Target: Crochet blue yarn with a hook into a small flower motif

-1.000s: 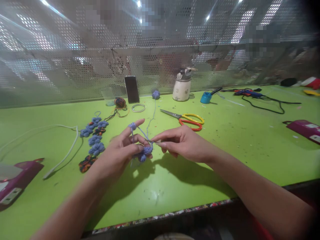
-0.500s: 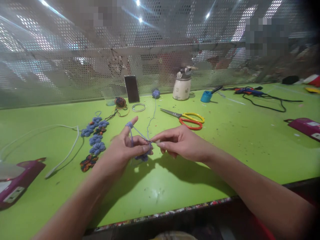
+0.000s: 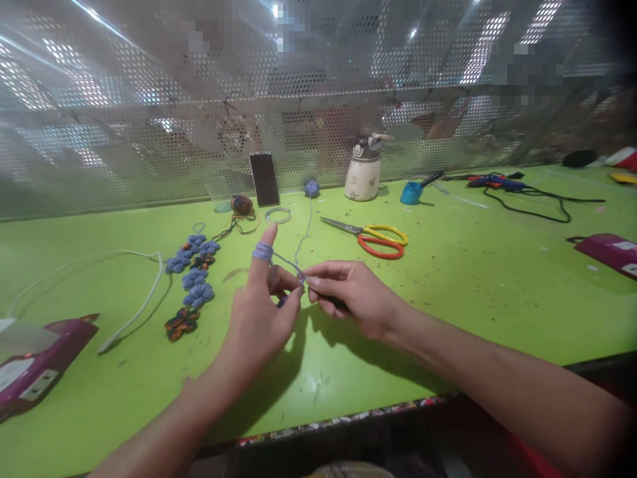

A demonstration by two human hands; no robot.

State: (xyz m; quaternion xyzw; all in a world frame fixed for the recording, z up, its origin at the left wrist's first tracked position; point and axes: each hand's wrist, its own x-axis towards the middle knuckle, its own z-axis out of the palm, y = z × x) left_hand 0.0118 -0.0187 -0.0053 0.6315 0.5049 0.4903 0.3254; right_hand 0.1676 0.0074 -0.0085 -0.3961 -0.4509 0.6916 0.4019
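Observation:
My left hand [image 3: 266, 299] pinches a small blue-purple crochet piece [image 3: 283, 301], mostly hidden behind the fingers. Blue-purple yarn [image 3: 262, 251] is wound round its raised index finger and runs down to the fingertips. Close against it, my right hand [image 3: 348, 292] is closed on a thin crochet hook [image 3: 340, 305], of which only a dark bit of handle shows. A strand leads from the work back to a purple yarn ball [image 3: 312, 189] by the mesh screen. Left of my hands lie several crocheted flowers [image 3: 198, 295], blue and dark multicoloured.
Scissors [image 3: 381, 240] with yellow and red handles lie beyond my right hand. Along the back stand a phone [image 3: 265, 179], a multicoloured yarn ball [image 3: 241, 206], a white bottle [image 3: 362, 178] and a blue pot [image 3: 411, 193]. A white cable [image 3: 144, 309] lies at left.
The yarn now makes more turns round my left index finger, which stands more upright. My left hand has turned, hiding more of the crochet piece, and the hook's tip no longer shows.

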